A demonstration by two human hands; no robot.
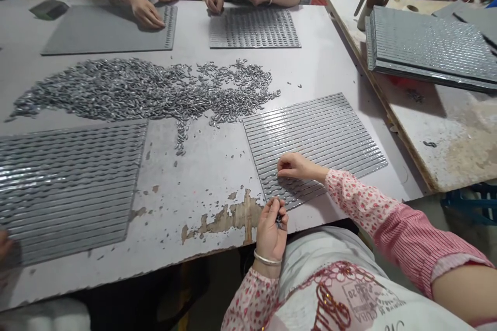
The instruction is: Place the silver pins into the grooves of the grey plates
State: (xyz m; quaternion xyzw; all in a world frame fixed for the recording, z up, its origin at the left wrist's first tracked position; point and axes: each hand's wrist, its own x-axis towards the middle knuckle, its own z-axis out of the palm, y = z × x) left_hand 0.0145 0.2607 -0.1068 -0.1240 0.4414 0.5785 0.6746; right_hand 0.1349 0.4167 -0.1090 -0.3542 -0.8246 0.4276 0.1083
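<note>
A grey ridged panel (314,139) lies tilted on the white table near me, with rows of strips and wavy small pieces along its near-left part. My right hand (295,166) rests over its lower left area, thumb and fingertips pinched together; whatever is between them is too small to make out. Just off the panel's near corner, my left hand (273,222) is palm up with curled fingers, holding a few small dark metallic pieces (278,219). Beyond the panel, to the left, spreads a large pile of small shiny grey pieces (128,88).
Another ridged panel (70,186) lies at left, a person's hand (4,245) at its edge. Across the table, people's hands work over two panels (104,28) (254,28). Stacked panels (430,44) and a jar (375,2) stand on the side table (458,134) at right.
</note>
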